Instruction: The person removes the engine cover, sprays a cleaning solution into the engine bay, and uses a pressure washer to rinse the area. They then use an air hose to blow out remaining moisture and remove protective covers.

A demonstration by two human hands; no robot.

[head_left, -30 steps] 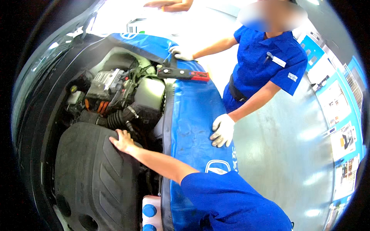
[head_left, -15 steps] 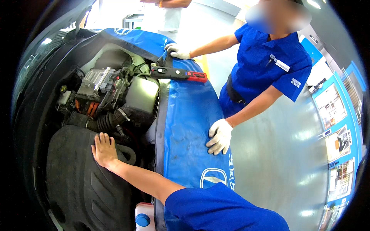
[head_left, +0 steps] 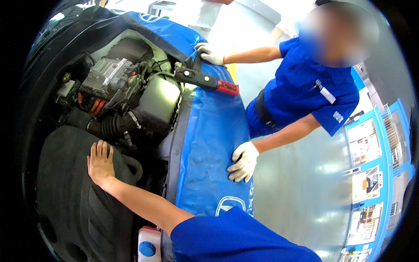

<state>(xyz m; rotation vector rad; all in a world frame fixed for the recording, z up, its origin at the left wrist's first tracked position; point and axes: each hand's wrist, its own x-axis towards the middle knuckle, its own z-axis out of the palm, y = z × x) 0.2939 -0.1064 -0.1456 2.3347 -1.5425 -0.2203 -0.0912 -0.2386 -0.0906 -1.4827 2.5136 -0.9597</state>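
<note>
My right hand lies palm down on the black plastic engine cover, fingers stretched out and holding nothing. Its bare forearm and blue sleeve reach in from the lower right. My left hand does not show. Just beyond the cover is a ribbed black air hose. Further back sits a silver-grey metal unit with orange cables below it. A black and red work light rests across the fender edge, its glow falling on a dark box-shaped part.
A blue protective cover drapes the fender. Across it stands a co-worker in blue, white-gloved hands resting on it. A coolant tank with a blue cap is at the lower edge. Display boards line the right.
The view has shifted, so the engine bay sits further left and the co-worker lower. My right hand stays flat on the engine cover. The co-worker's gloves remain on the fender cover.
</note>
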